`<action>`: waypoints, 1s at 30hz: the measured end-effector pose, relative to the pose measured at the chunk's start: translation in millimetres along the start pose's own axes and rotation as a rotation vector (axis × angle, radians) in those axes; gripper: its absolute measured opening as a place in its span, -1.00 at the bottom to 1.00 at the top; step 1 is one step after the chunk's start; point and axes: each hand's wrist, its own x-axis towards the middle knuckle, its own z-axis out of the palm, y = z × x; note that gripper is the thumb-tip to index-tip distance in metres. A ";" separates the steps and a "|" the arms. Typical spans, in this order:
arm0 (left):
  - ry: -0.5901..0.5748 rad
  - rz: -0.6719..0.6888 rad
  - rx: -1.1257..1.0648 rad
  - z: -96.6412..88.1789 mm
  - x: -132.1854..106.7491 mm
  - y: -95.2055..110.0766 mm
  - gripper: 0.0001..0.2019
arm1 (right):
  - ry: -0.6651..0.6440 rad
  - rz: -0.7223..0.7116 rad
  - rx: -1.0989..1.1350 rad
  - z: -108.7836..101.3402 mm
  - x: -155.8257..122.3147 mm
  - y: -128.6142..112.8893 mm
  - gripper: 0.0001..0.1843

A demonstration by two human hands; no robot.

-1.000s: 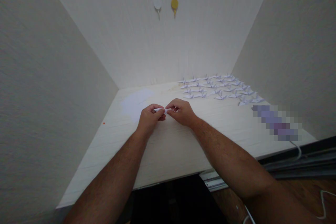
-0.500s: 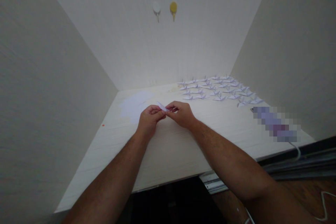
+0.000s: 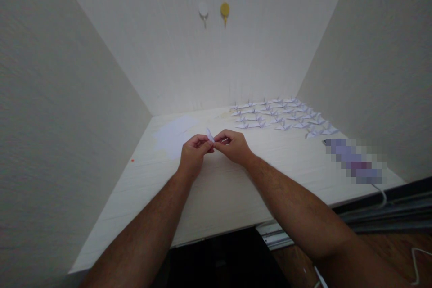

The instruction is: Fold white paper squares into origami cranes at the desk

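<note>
A small folded white paper piece (image 3: pixel 209 134) stands up over a pale wood-grained table (image 3: pixel 226 193)

A person's left hand (image 3: pixel 194 149) pinches the paper between thumb and fingers, while the right hand (image 3: pixel 233 145) meets it from the other side, thumb and forefinger narrowed on its lower edge. The piece sits above the middle of the table, its pointed end leaning slightly left; finer creases are too small to make out. The chief hazard appears to be a tear or a crooked crease, should the two hands pull against each other or press with edges misaligned. A loosened pinch could drop so light a piece. Beyond the right hand, rows of white folded-paper birds (image 3: pixel 278 120) stand near the pale grey back wall (image 3: pixel 263 54); a careless sweep of that hand could knock the nearest askew. Beyond the left hand lies a flat spread of white paper (image 3: pixel 173 132), its outline hard to tell.
</note>
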 end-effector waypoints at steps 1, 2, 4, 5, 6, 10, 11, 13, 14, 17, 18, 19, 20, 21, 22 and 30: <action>-0.002 0.006 0.020 -0.1 -0.2 0.4 -0.77 | -0.003 0.010 0.007 0.1 0.0 0.3 -0.85; -0.005 0.016 0.042 0.0 -0.5 1.0 -0.78 | -0.007 0.016 0.012 0.3 0.0 0.5 -0.85; -0.010 0.048 0.095 0.6 -1.3 2.9 -0.79 | -0.011 0.024 0.017 0.7 0.0 0.5 -0.85; -0.007 0.067 0.127 1.2 -1.7 4.2 -0.80 | -0.010 0.024 0.013 1.0 -0.1 0.2 -0.86; -0.002 0.086 0.159 2.1 -2.2 5.5 -0.82 | -0.005 0.018 0.004 1.4 -0.1 -0.3 -0.87; 0.040 0.135 0.211 5.3 -2.8 8.7 -0.83 | 0.044 -0.030 -0.036 4.0 0.1 -1.9 -0.90; 0.050 0.133 0.195 5.6 -2.4 8.4 -0.82 | 0.058 -0.034 -0.033 4.6 0.3 -1.9 -0.86; 0.067 0.116 0.151 5.2 -1.1 6.3 -0.80 | 0.074 -0.032 -0.021 5.7 0.5 -1.3 -0.79; 0.074 0.104 0.132 4.6 -0.3 4.8 -0.79 | 0.074 -0.027 -0.018 6.0 0.5 -0.8 -0.78; 0.078 0.073 0.099 2.5 1.6 0.4 -0.77 | 0.057 -0.004 -0.014 6.2 0.0 -0.6 -0.79; 0.075 0.068 0.095 2.0 1.9 -0.7 -0.77 | 0.051 0.009 -0.008 6.1 -0.4 -1.0 -0.79; 0.071 0.065 0.092 1.6 2.0 -1.4 -0.78 | 0.048 0.019 0.001 6.1 -0.7 -1.8 -0.79; 0.064 0.064 0.092 1.3 1.9 -1.9 -0.78 | 0.047 0.022 0.008 6.1 -1.0 -2.8 -0.79; 0.057 0.065 0.093 1.1 1.7 -2.0 -0.79 | 0.048 0.019 0.012 6.1 -1.2 -3.7 -0.80; 0.050 0.070 0.095 1.0 1.4 -2.0 -0.79 | 0.051 0.011 0.014 6.2 -1.3 -4.6 -0.82; 0.000 0.120 0.106 -0.9 2.1 -2.2 -0.79 | 0.077 -0.067 0.017 5.9 0.3 -0.3 -0.90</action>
